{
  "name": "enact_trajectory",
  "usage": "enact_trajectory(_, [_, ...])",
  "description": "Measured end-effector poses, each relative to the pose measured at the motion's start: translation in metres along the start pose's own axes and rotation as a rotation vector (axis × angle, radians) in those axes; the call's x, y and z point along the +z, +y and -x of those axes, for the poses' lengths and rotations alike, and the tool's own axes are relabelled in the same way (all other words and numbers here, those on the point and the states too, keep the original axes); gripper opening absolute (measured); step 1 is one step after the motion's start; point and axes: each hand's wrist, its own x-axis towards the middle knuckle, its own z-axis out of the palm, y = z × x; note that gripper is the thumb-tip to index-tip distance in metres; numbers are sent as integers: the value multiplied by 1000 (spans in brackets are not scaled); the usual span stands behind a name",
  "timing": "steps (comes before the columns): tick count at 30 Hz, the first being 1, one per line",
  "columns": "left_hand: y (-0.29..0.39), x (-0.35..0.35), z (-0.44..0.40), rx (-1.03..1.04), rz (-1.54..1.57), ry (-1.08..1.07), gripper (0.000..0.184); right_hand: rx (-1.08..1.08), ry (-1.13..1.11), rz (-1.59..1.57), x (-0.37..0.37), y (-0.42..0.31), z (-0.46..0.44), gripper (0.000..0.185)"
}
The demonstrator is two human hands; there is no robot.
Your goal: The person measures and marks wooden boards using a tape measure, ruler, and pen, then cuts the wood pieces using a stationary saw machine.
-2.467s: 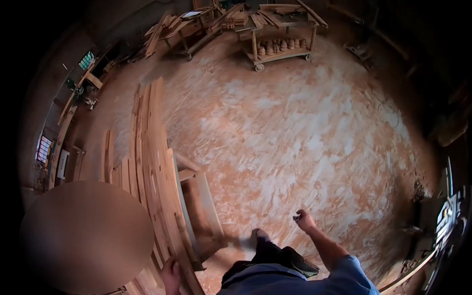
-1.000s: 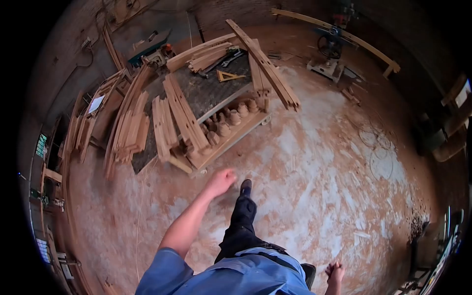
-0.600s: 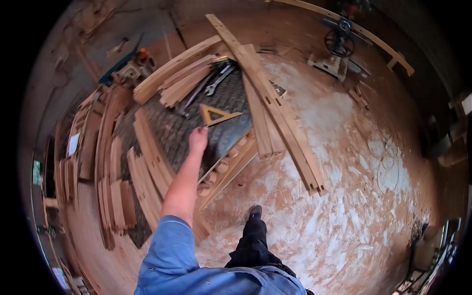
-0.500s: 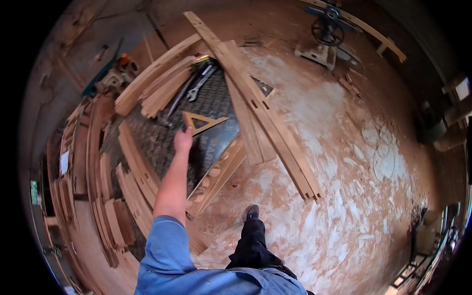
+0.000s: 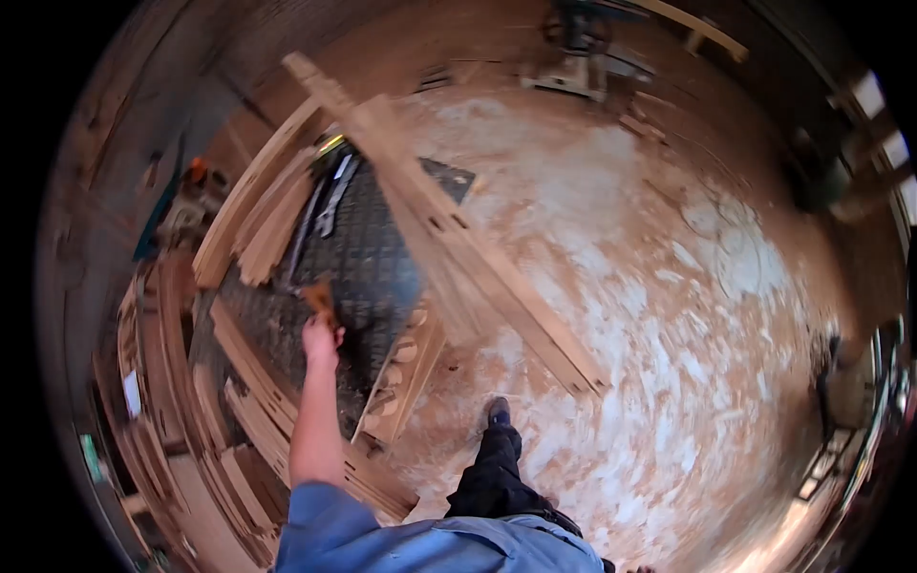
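The person's left hand [image 5: 322, 338] pinches a yellowish-brown triangular square [image 5: 321, 295] between thumb and fingers, above the dark counter [image 5: 368, 263]. Motion blurs the square, so any markings on it cannot be read, and whether its edge touches the counter cannot be told. The right hand [image 5: 642, 570] shows only as a sliver at the bottom edge; its state cannot be told.

Just beyond the square lies a long dark-handled tool [image 5: 308, 222], its head near the square's tip. A silvery adjustable wrench [image 5: 332, 203] lies beside it; any stamp on its handle is too small to read. At their far end, a bright yellow-green object [image 5: 331, 144] carries no legible lettering at this blur. The counter's surface has a repeated raised pattern.

Short planks [image 5: 277, 218] lie left of the tools, while a long slotted beam [image 5: 458, 227] crosses the counter's right side. Farther left, a white sheet [image 5: 132, 392] rests among timber; its contents are unreadable.
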Motion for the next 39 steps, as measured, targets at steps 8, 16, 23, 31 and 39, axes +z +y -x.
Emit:
enact_trajectory(8, [-87, 11, 247, -31, -228, -663, 27, -206, -34, -50, 55, -2, 23, 28])
enact_trajectory(16, [-217, 100, 562, -260, -476, -1527, 35, -830, -296, -295, -5, 20, 59, 54])
enact_trajectory(23, [-295, 96, 869, -428, -793, -2134, 40, -924, 74, -798, -140, 81, 62, 37])
enact_trajectory(31, [-423, 72, 1078, -253, -1274, -2487, 44, -738, 675, -879, -295, 264, 5, 24])
enact_trajectory(39, [-567, 18, 1325, 1508, -422, -3206, 61, -120, 1050, -1466, -408, 431, -37, 14])
